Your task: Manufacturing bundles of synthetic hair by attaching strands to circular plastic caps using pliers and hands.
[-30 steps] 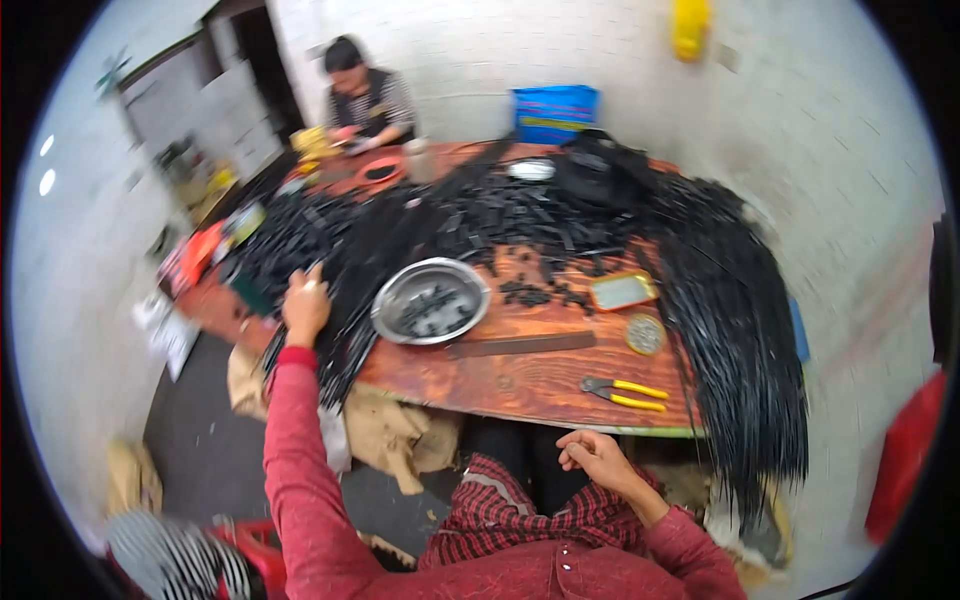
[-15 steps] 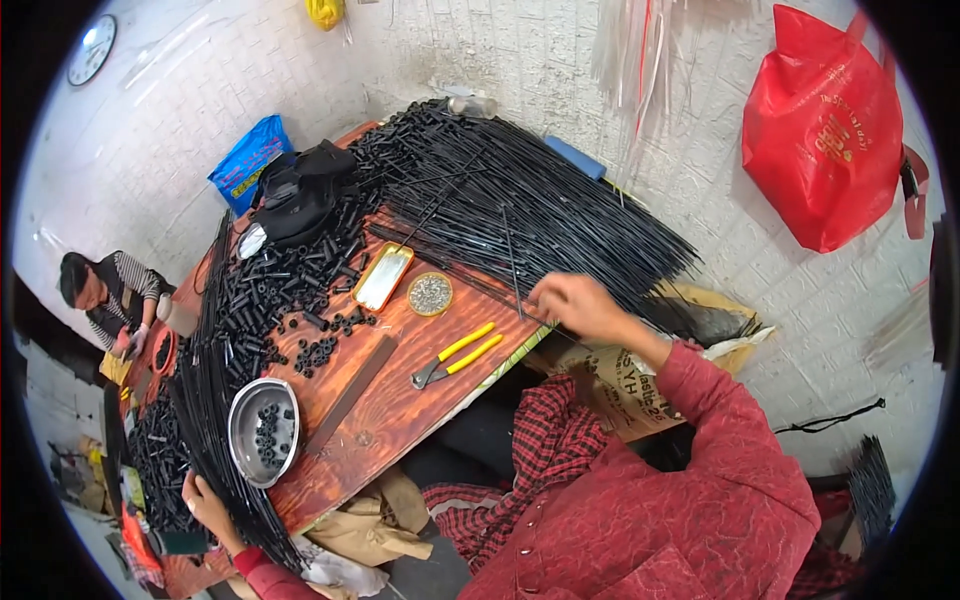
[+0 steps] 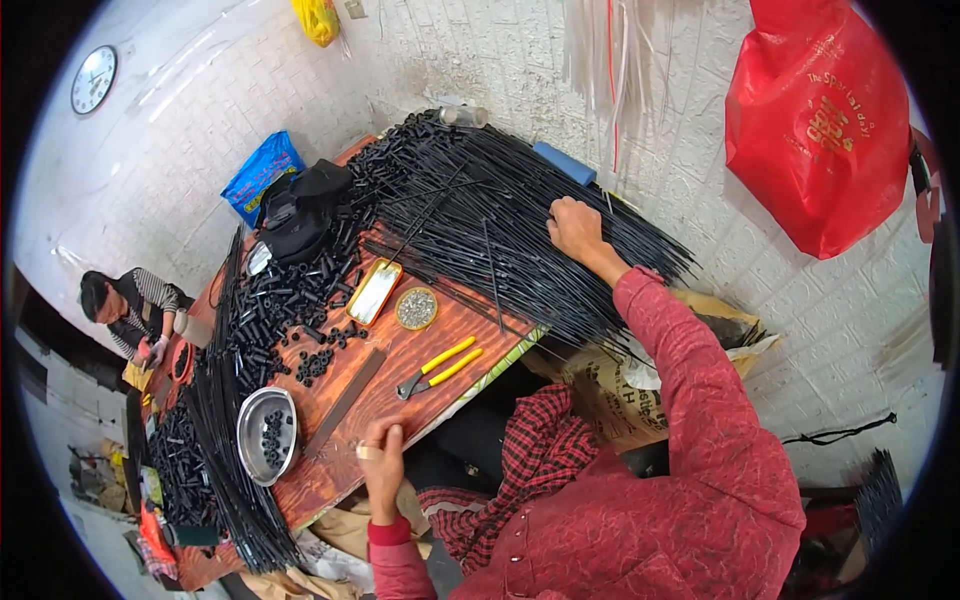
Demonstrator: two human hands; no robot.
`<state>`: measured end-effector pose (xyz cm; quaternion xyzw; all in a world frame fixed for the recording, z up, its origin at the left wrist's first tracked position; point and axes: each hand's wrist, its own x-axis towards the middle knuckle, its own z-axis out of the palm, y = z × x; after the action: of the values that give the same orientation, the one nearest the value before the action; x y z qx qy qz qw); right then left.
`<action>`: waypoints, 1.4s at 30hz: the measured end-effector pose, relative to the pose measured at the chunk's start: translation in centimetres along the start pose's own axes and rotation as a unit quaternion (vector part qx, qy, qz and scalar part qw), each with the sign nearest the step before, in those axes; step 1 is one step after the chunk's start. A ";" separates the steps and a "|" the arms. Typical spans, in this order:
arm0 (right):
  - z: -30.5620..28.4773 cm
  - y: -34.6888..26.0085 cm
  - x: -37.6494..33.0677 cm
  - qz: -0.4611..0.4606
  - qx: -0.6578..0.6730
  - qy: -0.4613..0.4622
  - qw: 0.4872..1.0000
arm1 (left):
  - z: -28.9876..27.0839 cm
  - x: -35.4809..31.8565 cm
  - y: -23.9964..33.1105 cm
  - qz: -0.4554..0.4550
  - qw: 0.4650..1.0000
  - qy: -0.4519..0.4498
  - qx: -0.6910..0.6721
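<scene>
My right hand (image 3: 578,228) is over the far right part of a big pile of thin black rods (image 3: 540,200). Its fingers are curled down among the rods, and what they grip is hidden. Closer to me, my left hand (image 3: 382,468) is closed at the table's front edge, with a pale band around one finger. Nothing that it might hold shows. Yellow-handled pliers (image 3: 437,368) lie just beyond it. A dark flat strip (image 3: 345,402) and a steel bowl (image 3: 268,437) with small black rings are to its left.
A dish of small metal pieces (image 3: 416,308) and a yellow-rimmed tin (image 3: 374,292) are mid-table. Black tubes (image 3: 285,310) and another bundle of rods (image 3: 225,440) cover the left side. A co-worker (image 3: 135,315) sits far left. A red bag (image 3: 815,130) hangs on the wall.
My right hand has moved up and away from the table's edge onto the rod pile. My left hand has come right, from the rod bundle at the left to the front edge.
</scene>
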<state>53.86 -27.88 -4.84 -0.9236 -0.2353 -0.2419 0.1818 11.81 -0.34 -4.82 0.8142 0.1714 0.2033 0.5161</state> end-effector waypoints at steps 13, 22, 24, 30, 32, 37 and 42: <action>1.1 -0.1 3.5 0.183 0.415 -0.321 0.832 | 1.4 -1.1 -1.0 -0.102 0.986 -0.003 -0.132; 0.5 -4.7 4.3 0.125 0.159 -0.147 0.968 | 6.4 -0.3 0.2 -0.080 0.985 -0.062 -0.143; -0.2 -5.1 4.3 0.121 0.144 -0.127 0.974 | 8.1 0.1 1.3 -0.069 0.982 -0.108 -0.141; -1.4 -4.0 5.7 0.150 0.395 -0.168 0.891 | 13.5 0.7 0.5 -0.141 0.940 -0.262 -0.166; -2.5 -4.3 3.6 0.171 0.444 -0.248 0.844 | 15.5 1.2 1.2 -0.190 0.921 -0.284 -0.188; 0.9 -4.5 -1.4 0.015 0.199 -0.137 0.970 | 17.1 3.2 2.5 -0.264 0.825 -0.255 -0.429; -1.3 -4.9 -0.4 0.027 0.131 -0.104 0.985 | 17.0 5.5 3.4 -0.230 0.828 -0.225 -0.458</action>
<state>50.52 -24.56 -2.94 -0.9180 -0.2576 -0.1062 0.2823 25.40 -12.13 -7.45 0.4443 0.1201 -0.0552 0.8861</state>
